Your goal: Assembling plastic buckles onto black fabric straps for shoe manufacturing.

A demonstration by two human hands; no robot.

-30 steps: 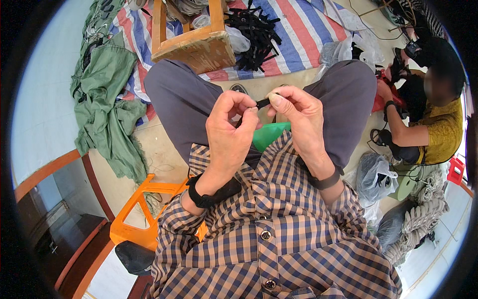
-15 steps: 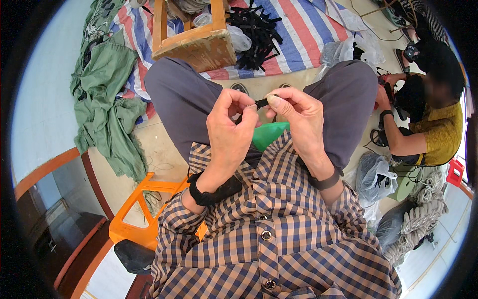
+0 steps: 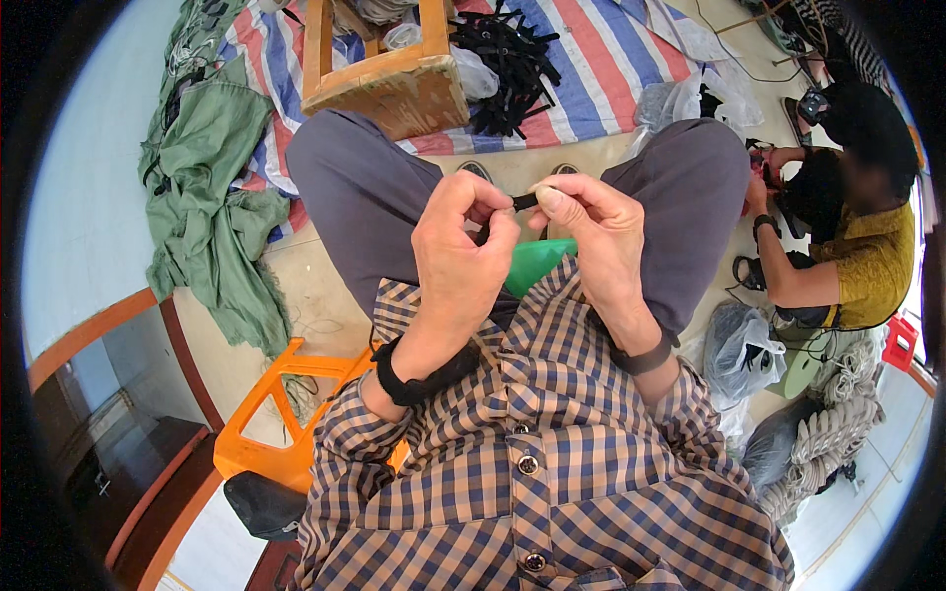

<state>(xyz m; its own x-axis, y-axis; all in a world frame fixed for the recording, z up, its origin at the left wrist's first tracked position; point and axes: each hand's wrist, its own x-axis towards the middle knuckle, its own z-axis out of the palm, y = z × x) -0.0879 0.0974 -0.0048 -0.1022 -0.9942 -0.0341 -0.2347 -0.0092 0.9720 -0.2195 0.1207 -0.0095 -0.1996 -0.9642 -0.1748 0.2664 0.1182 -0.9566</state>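
- Red, white and blue stripes are borne by the broad sheet [image 3: 596,74] spread beyond the knees; goods seem to be kept off the floor [image 3: 310,286] by it.
- Dull green cloth [image 3: 202,187] is left in loose folds along the sheet's left side, apparently pushed there so that legroom is spared.
- The orange plastic stool [image 3: 236,455] is set beside the checked left sleeve [image 3: 345,424], probably far enough out for the forearm not to be hindered.
- The worn wooden stool [image 3: 394,98] is placed on the sheet, just past the left knee; whether it is upright or tipped cannot be told.
- Black straps [image 3: 505,74] are heaped beside that stool, perhaps gathered so that scattering is avoided.
- A green container [image 3: 540,266], partly hidden by the shirt, is lodged between the thighs, likely to be steadied by them.
- By the left hand [image 3: 461,246], one side of a short black strip [image 3: 524,201] is pinched between thumb and forefinger, the other fingers being curled in.
- By the right hand [image 3: 596,222], its other side is pinched likewise.
- The strip itself is held over the lap, between both hands, seemingly gripped at each side for steadiness; its ends are hidden.
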